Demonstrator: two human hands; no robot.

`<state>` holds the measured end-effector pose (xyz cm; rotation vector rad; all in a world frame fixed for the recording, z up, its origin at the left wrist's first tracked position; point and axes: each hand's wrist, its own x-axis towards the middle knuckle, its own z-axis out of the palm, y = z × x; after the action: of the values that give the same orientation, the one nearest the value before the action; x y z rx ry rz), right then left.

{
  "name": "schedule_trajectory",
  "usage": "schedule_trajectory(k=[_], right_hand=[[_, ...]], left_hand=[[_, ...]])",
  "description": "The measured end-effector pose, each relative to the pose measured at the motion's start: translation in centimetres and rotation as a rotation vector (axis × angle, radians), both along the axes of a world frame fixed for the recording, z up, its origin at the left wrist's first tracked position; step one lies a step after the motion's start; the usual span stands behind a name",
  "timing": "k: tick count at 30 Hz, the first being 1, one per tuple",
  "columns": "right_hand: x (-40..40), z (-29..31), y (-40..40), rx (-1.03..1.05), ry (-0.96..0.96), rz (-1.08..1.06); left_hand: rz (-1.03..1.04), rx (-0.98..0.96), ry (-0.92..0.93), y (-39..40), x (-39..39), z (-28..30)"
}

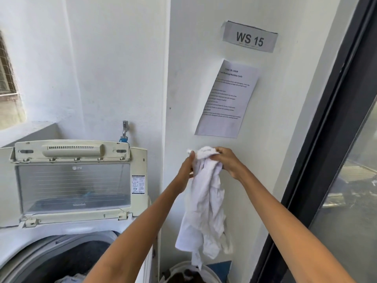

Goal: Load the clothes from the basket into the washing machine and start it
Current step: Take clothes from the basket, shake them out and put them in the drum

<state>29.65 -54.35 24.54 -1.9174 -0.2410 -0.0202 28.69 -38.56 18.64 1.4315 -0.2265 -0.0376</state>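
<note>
Both hands are raised in front of the white wall, gripping the top of a white garment [204, 203]. The right hand [226, 160] has its fingers [217, 150] curled tightly over the bunched upper edge of the cloth. The left hand [186, 167] pinches the same bunch from the other side, thumb and fingers closed on the fabric. The garment hangs crumpled below the hands, its lowest end dangling just above the basket [212, 271] at the bottom edge, where dark clothes show inside.

To the left stands the top-loading washing machine [130, 227] with its lid [73, 186] propped upright against the wall; the drum [81, 256] lies open, with some dark and light laundry in it. The left forearm crosses over the machine's right corner. A tap [124, 129] sits on the wall behind the lid. On the wall above the hands are a printed instruction sheet [226, 99] and a sign reading "WS 15" [250, 37]. A dark-framed glass door [336, 160] runs down the right side.
</note>
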Motion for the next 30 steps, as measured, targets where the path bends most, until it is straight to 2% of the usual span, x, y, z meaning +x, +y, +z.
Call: schedule_trajectory(k=[2,6,11,14,16,19,22,24,25,27,30], right_hand=[[-0.4,-1.1,-0.3,-0.083,0.018,0.053],[-1.9,-3.9,-0.7,-0.122,0.109,0.234],[-2.8,-5.6,-2.7,0.004,0.124,0.149],[-3.3,-5.2,-3.5,-0.021,0.098,0.097],[-3.0,-5.2,-4.7,-0.023,0.066,0.004],[-2.3,-5.2,-6.7,-0.107,-0.06,-0.24],[-2.3,-4.1,-6.6,-0.298,-0.157,-0.404],[-2.6,-3.2,-5.5,-0.304,-0.213,-0.446],[-2.7,-2.8,-4.9,-0.279,-0.232,-0.473],[-2.8,-2.1,-3.7,-0.19,-0.258,-0.495],[-2.5,-0.4,-1.7,-0.056,-0.255,-0.378]], left_hand=[[-0.066,0.044,0.078,-0.3,0.6,0.7],[0.18,-0.001,0.166,-0.9,1.0,0.9],[0.266,-0.131,0.24,0.0,1.3,0.6],[0.375,-0.214,0.211,0.4,1.5,1.6],[0.438,-0.202,0.167,1.4,1.9,2.1],[0.514,-0.023,0.054,3.3,1.8,2.4],[0.548,0.375,-0.083,4.6,1.2,2.7],[0.601,0.645,-0.148,4.7,0.8,3.3],[0.639,0.704,-0.165,4.6,0.7,3.6],[0.67,0.621,-0.15,4.5,0.4,4.0],[0.636,0.306,-0.104,4.2,0.3,4.5]])
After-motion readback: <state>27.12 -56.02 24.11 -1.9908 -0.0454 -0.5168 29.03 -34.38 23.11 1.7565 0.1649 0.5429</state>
